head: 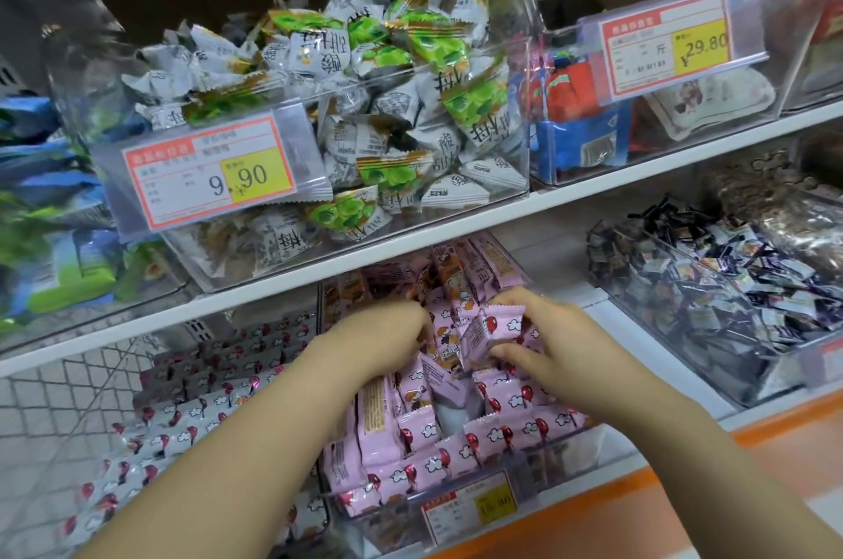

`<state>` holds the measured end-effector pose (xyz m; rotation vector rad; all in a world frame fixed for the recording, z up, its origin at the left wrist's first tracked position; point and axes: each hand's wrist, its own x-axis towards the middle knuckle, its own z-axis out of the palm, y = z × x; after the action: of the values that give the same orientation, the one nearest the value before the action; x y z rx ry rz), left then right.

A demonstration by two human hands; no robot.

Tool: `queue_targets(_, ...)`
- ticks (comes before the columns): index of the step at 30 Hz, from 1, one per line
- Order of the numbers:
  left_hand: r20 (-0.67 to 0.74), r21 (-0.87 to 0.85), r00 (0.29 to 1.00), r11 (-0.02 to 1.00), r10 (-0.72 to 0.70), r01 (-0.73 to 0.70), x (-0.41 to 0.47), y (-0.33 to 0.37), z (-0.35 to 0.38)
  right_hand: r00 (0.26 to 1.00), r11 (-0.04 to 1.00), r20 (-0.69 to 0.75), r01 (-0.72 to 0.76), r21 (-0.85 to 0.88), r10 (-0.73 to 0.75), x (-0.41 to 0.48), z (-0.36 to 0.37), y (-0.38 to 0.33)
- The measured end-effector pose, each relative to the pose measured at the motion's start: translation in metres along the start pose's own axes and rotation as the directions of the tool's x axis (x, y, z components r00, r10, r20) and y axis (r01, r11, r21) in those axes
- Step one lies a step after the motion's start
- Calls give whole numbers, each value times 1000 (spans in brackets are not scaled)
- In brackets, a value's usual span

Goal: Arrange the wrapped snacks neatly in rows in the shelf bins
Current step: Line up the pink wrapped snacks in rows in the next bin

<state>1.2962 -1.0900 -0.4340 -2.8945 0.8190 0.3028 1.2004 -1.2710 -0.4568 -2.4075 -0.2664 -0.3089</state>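
Reaching into the clear bin [524,483] on the lower shelf, the right hand [547,348] grasps one pink packet [495,326]. Its thumb sits below and its fingers curl over the top edge, so the packet is held tilted just above the middle of the bin. The left hand [392,330] is bent down at the wrist just beside it, its fingertips buried among the other pink packets [502,426]. Whether it grips anything cannot be told.

Towards the front of the bin these packets stand on edge in rows, their red balloon and white cloud print facing up. Towards the back they lie looser, at mixed angles. A price label [470,508] hangs on the bin's front wall, its figures too blurred to read.

Just left of the bin, pale packets [191,412] with the same balloon print lie in rows. Well to the right sits a loose heap of small dark-wrapped sweets [711,284].

On the white shelf board [638,175] above, green-and-white packets [365,102] are piled in a clear container, behind a tag reading 9.90 [214,175]. Beside that, to the right, red and blue packs [575,120] sit near a tag reading 29.80 [675,52].
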Motion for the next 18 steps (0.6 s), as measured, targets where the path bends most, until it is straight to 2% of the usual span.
queue_targets(7,102,138,993,990,-52,38,15,3,1,999,999,28,-28,33,27,-1,-1,3)
queue_targets(11,86,272,995,962,-49,24,24,3,7,999,998,37,-34,52,32,-1,-2,4)
queue_targets(18,74,270,996,962,-49,27,26,-2,6,999,998,37,-34,47,33,-1,-2,5)
